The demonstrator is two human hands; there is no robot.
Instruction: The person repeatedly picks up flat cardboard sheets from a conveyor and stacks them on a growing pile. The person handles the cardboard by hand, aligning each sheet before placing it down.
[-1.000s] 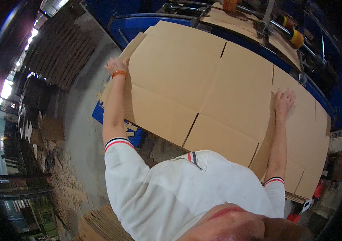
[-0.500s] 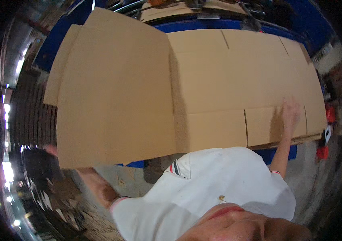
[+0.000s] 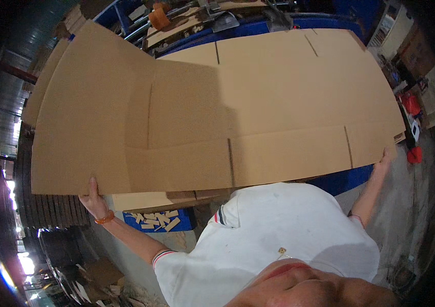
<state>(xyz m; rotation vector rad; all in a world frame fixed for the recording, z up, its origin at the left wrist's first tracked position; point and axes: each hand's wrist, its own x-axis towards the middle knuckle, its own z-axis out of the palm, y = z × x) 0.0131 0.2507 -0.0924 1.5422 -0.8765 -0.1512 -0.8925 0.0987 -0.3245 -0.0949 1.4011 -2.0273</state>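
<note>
A large brown cardboard sheet (image 3: pixel 289 87), slotted and creased like an unfolded box, stretches across the space before me. Its left panel (image 3: pixel 84 112) is bent upward. My left hand (image 3: pixel 94 200) grips the near left edge, thumb on top and the other fingers hidden beneath. At the near right corner, my right hand (image 3: pixel 384 159) is closed on the edge, with its fingers partly out of sight. Another cardboard piece (image 3: pixel 146 201) shows below the sheet's near edge, lying lower.
Small cardboard offcuts (image 3: pixel 156 220) lie on a blue surface below the sheet. A machine with metal bars and an orange part (image 3: pixel 159 16) stands along the far side. Red objects (image 3: pixel 414 155) are at the right. Stacked dark boards (image 3: pixel 48 211) rise at the left.
My right hand has gone from lying on top of the sheet to its near right edge. The sheet has shifted left and lifted, its bent panel lowering. My left thumb now shows on the edge.
</note>
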